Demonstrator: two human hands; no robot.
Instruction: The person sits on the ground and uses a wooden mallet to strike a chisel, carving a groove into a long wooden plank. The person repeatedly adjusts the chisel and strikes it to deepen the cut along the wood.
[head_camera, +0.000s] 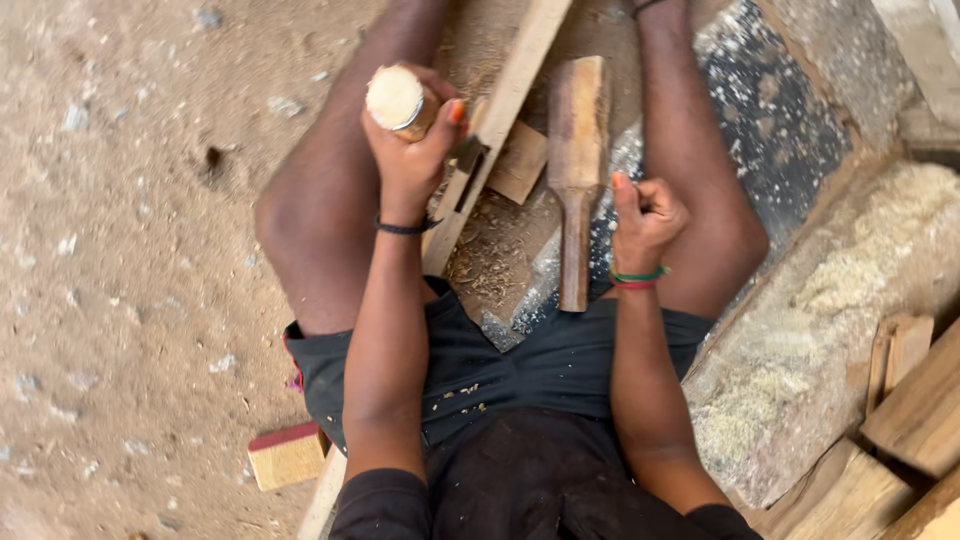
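Near the top centre of the frame, the left hand (410, 150) has its grip clamped around a short round wooden piece (397, 98), its pale cut end facing up. To the right of centre, the right hand (645, 218) is curled loosely shut just beside the handle of a wooden mallet (577, 150), which lies between the person's knees; I cannot tell whether they touch. A long wooden strip (505, 95) runs diagonally beneath the left hand. A small red-edged block (287, 455) sits on the dirt floor (120, 250) at lower left.

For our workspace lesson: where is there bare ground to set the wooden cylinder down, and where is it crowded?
Bare dirt lies left of the left hand holding the wooden cylinder, above the small block. Crowded: between the legs, around the mallet and long slat, and the timber stack on the right.
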